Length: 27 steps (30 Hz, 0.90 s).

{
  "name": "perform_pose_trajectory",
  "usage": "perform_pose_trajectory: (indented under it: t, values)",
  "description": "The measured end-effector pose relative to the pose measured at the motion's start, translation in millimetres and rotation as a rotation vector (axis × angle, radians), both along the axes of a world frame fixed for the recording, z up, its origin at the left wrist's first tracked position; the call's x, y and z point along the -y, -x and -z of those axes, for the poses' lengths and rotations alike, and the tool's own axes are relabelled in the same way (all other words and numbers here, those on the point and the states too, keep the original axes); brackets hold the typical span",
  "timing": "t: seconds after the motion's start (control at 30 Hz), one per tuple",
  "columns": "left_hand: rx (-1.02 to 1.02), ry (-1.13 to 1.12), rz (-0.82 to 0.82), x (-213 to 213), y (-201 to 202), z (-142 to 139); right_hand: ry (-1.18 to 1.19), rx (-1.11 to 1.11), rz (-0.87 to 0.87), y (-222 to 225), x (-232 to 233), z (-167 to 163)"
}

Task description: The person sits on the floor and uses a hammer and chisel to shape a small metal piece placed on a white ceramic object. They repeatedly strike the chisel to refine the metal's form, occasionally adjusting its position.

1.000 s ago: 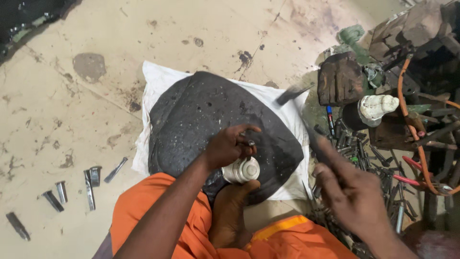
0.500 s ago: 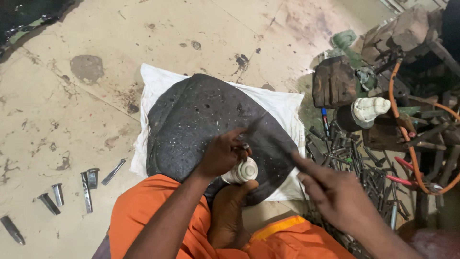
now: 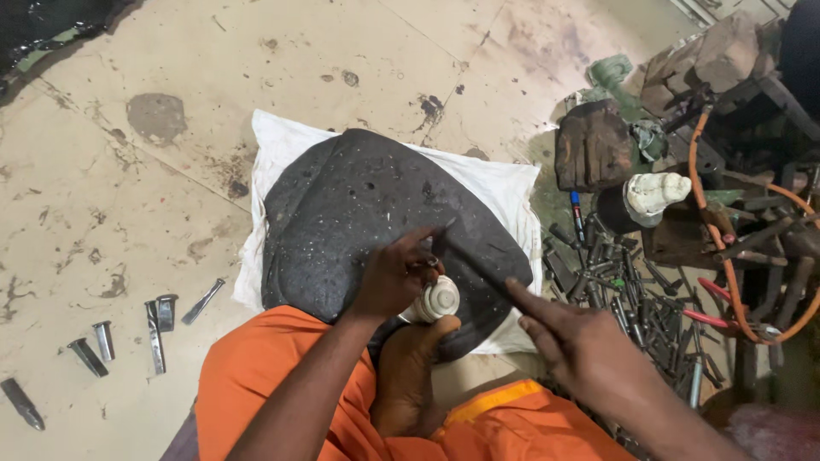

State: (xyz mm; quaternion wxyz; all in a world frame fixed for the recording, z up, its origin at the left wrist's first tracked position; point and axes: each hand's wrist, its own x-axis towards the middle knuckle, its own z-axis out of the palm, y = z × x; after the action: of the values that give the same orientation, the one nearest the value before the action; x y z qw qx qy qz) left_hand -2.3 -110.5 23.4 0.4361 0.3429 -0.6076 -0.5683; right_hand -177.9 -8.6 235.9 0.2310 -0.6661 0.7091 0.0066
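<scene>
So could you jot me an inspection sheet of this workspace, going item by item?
Surface: stained, pale concrete floor; a white cloth spread under a dark stone slab.
Job's things: small white carved piece resting on the slab's near edge.
Clutter: loose chisels on the floor at left; a pile of metal punches at right; a second white carving; a wooden block.
Grips: left hand holds the carved piece; right hand open, holding nothing.
Cables: orange hose looping at right.
Surroundings: the person's orange garment; dark scrap at right.

black speckled stone [image 3: 359, 213], white cloth [image 3: 504, 183], orange trousers [image 3: 273, 384].
</scene>
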Motion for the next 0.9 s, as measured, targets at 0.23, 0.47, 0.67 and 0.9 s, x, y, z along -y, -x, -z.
perform_pose_trajectory:
  t: [0.23, 0.47, 0.67, 0.9]
  values:
    - [-0.082, 0.03, -0.083, -10.1, 6.3, 18.9, -0.143, -0.157, -0.012, -2.0, -5.7, 2.3]
    - [-0.122, 0.004, -0.14, -22.6, 10.6, 34.3, 0.158, -0.015, -0.141, -1.4, -11.6, 4.9]
    - [-0.105, 0.044, -0.203, -27.4, 9.4, 33.1, 0.097, 0.017, -0.086, 4.6, -19.6, 5.5]
    - [-0.125, -0.016, -0.261, -41.0, 11.7, 37.5, 0.353, 0.017, -0.24, -5.6, -20.9, 3.9]
